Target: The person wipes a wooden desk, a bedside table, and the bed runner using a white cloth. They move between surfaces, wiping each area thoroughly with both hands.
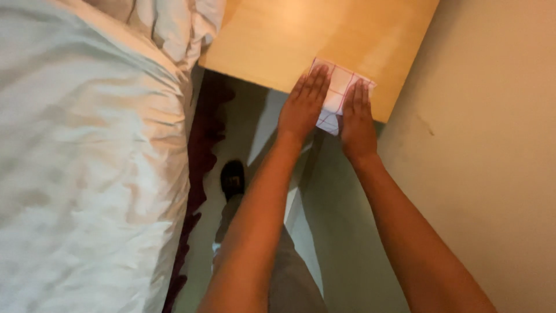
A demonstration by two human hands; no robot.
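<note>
1. Forearms, two, bare, nearest the viewer, reaching forward and upward in the frame from the bottom edge toward the table.
2. Folded cloth [336, 95], white with a thin red grid, lying at the near edge of the table, close to its right corner; one corner hangs a little over the edge.
3. Left hand [304, 104], palm down on the cloth's left side, fingers [314, 84] straight and close together, pressing flat, gripping nothing.
4. Right hand [357, 119], palm down on the cloth's right side, fingers likewise extended and closed up, holding nothing; a strip of cloth shows between the two hands.
5. Handling note, a judgement: even pressure from both palms, smoothing outward from the middle, would keep the folds square and stop the piece sliding off the edge.
6. Table [278, 40], pale yellow wood, smooth top.
7. Bed [81, 156], left, rumpled white sheet, dark red skirt along its side.
8. Wall [492, 145], right, plain cream.
9. Floor [243, 127], pale, with the person's dark shoe [233, 178] below the arms.
</note>
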